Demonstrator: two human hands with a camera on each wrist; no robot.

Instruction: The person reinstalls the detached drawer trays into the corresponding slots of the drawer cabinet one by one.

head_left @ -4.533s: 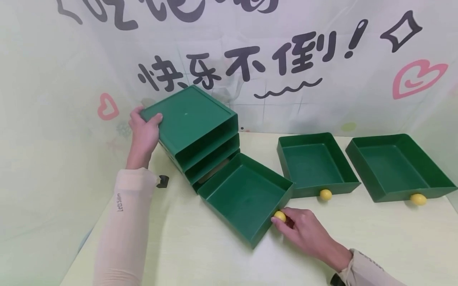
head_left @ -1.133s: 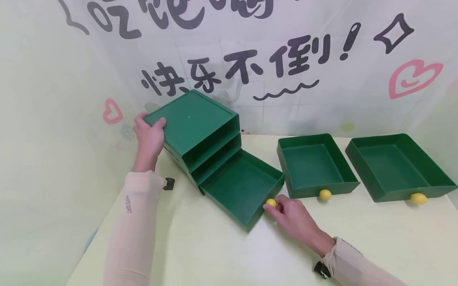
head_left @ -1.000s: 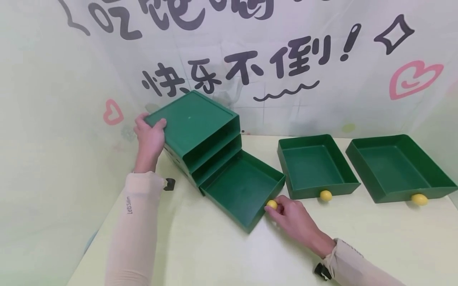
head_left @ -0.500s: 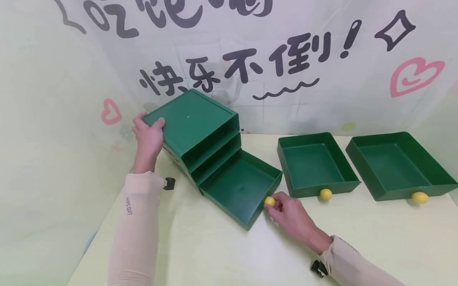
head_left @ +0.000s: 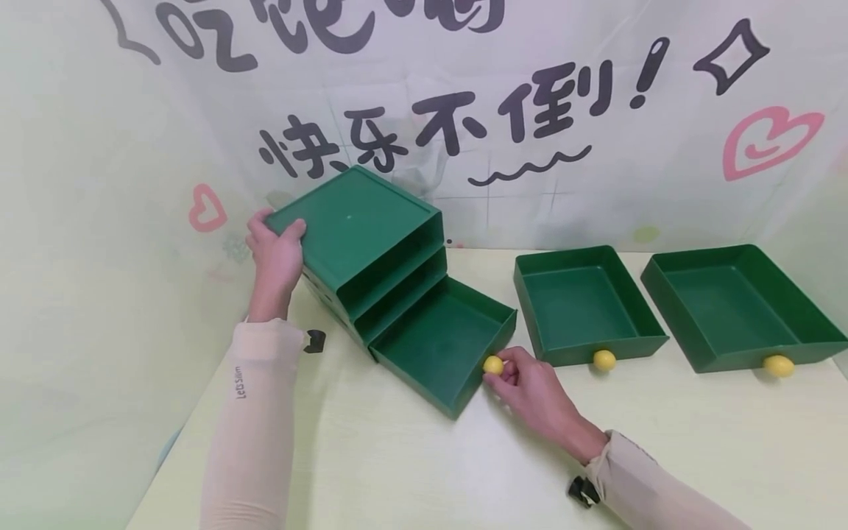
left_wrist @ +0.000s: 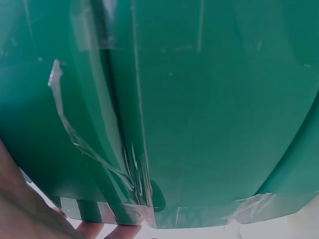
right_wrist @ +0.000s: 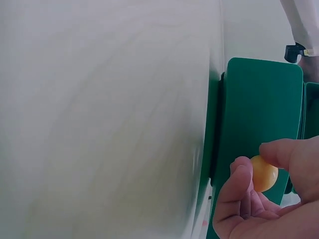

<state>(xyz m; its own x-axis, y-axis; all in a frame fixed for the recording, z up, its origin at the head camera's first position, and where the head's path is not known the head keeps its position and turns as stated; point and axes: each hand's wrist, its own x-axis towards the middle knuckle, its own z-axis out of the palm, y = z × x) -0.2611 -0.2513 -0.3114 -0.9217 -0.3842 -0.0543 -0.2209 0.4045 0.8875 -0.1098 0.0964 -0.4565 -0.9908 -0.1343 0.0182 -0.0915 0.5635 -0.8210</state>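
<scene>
A green plastic drawer cabinet (head_left: 351, 221) stands angled at the back left, with two vacant slots above its lowest drawer. My left hand (head_left: 274, 254) grips the cabinet's rear left corner, thumb on top. In the left wrist view the cabinet's wall (left_wrist: 219, 119) carries clear tape, and fingers show below its edge. The bottom drawer (head_left: 440, 342) sits partly inside the lowest slot and holds nothing. On its front is a round yellow knob (head_left: 493, 365), which my right hand (head_left: 539, 394) pinches between thumb and fingers. The right wrist view shows this knob (right_wrist: 264, 174) against the green drawer front (right_wrist: 261, 104).
Two other green drawers stand to the right on the pale table (head_left: 397, 478): a middle drawer (head_left: 583, 302) and a far right drawer (head_left: 729, 302), each with a yellow knob. A white sheet (head_left: 464, 213) with black lettering hangs behind.
The bottom drawer has slid further back into the cabinet, up and left in the head view, with my right hand on its knob. The left hand keeps its grip on the cabinet.
</scene>
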